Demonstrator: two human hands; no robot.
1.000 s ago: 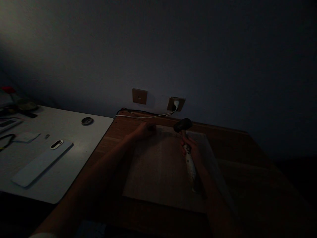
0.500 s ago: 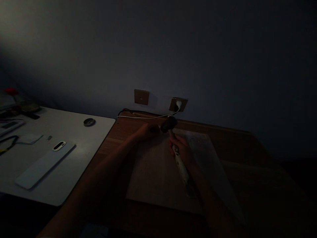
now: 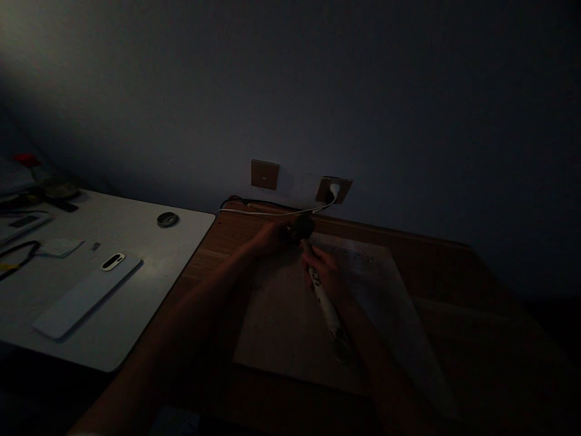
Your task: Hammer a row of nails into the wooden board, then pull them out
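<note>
My right hand (image 3: 327, 271) is wrapped round the pale, dark-spotted handle of a hammer (image 3: 325, 306), close below its head. The thick dark head, mallet-like in shape, points away from me over the far left part of a flat board (image 3: 290, 327). My left hand (image 3: 271, 236) is at the board's far left corner, right beside the hammer head. Its fingers look pinched together, but darkness and the head hide what is between them. The board lies flat on a brown wooden table (image 3: 436, 272).
A white table (image 3: 149, 284) adjoins on the left, bearing a long pale case with a dark oval window (image 3: 88, 297), a round dark ring (image 3: 167, 220) and clutter. A white cable (image 3: 267, 213) runs along the wall to a socket (image 3: 333, 190). The light is very dim.
The hammer head has moved left, closer to my left hand, which stays at the board's corner. The whole view has shifted slightly.
</note>
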